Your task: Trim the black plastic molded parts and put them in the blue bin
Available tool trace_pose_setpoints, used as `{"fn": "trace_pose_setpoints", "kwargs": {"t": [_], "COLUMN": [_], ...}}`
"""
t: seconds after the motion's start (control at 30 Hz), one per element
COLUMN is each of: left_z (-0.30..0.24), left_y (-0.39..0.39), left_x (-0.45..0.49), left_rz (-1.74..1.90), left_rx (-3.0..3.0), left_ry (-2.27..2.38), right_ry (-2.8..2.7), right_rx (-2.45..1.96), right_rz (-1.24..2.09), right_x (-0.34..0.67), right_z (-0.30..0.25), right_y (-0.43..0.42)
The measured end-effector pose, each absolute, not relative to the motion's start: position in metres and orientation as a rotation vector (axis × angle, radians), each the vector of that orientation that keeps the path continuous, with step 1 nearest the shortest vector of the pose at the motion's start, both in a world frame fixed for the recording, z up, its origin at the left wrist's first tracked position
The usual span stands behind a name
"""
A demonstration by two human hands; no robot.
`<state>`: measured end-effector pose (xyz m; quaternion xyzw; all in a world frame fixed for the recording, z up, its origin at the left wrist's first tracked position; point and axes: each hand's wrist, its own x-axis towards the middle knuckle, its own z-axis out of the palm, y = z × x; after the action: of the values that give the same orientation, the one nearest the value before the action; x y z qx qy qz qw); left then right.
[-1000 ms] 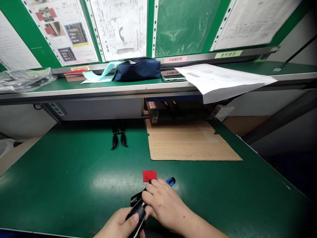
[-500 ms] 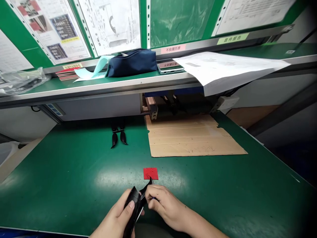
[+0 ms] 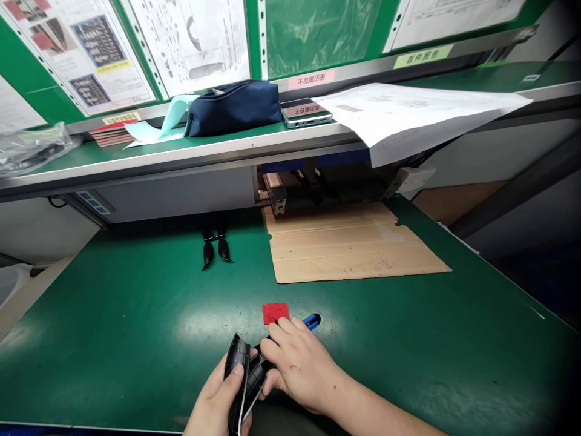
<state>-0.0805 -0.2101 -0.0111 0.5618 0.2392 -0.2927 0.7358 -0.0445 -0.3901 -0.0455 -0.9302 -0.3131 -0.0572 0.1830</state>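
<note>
Green bench (image 3: 136,363), near edge: left hand (image 3: 215,396) grips black shells (image 3: 239,351), cut off below; right hand (image 3: 302,366) clutches mostly hidden blue-and-black tool (image 3: 311,321).

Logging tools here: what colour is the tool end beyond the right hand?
The tool end is blue and black, in the head view.

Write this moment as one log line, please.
left hand: holds black part | right hand: holds blue tool, close to part | red card: on table
</note>
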Motion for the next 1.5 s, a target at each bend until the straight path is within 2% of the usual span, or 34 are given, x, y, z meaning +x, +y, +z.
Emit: {"fn": "trace_pose_setpoints", "kwargs": {"t": [0.33, 0.47, 0.57, 0.73, 0.9, 1.03, 1.23, 1.4, 1.5], "left_z": [-0.006, -0.006, -0.002, 0.005, 0.012, 0.010, 0.005, 0.006, 0.001], "left_y": [-0.210, -0.211, -0.211, -0.213, -0.214, -0.213, -0.214, -0.217, -0.214], "left_x": [-0.089, -0.089, -0.085, -0.080, -0.081, -0.083, -0.085, -0.085, -0.083], "left_rz": [-0.527, -0.516, -0.539, -0.546, -0.542, -0.540, -0.464, -0.479, -0.487], "left_rx": [1.372, 1.429, 1.363, 1.324, 1.415, 1.497, 1.424, 1.310, 1.319], "left_ry": [0.617, 0.597, 0.593, 0.593, 0.595, 0.566, 0.538, 0.539, 0.514], "right_ry": [-1.037, -1.104, -0.964, -0.790, -0.836, -0.887, -0.926, -0.629, -0.648], "right_rx": [-2.603, -2.331, -2.272, -2.477, -2.557, -2.568, -2.100, -1.920, -1.790], "right_rz": [-0.032, 0.156, 0.048, -0.225, -0.268, -0.159, 0.241, 0.148, 0.313], "right_x": [-0.037, -0.032, -0.033, -0.039, -0.041, -0.040, -0.035, -0.042, -0.048], "right_z": [-0.047, -0.045, -0.045, -0.046, -0.047, -0.051, -0.046, -0.036, -0.038], "right_y": [-0.386, -0.389, -0.388, -0.384, -0.384, -0.386, -0.388, -0.382, -0.382]}}
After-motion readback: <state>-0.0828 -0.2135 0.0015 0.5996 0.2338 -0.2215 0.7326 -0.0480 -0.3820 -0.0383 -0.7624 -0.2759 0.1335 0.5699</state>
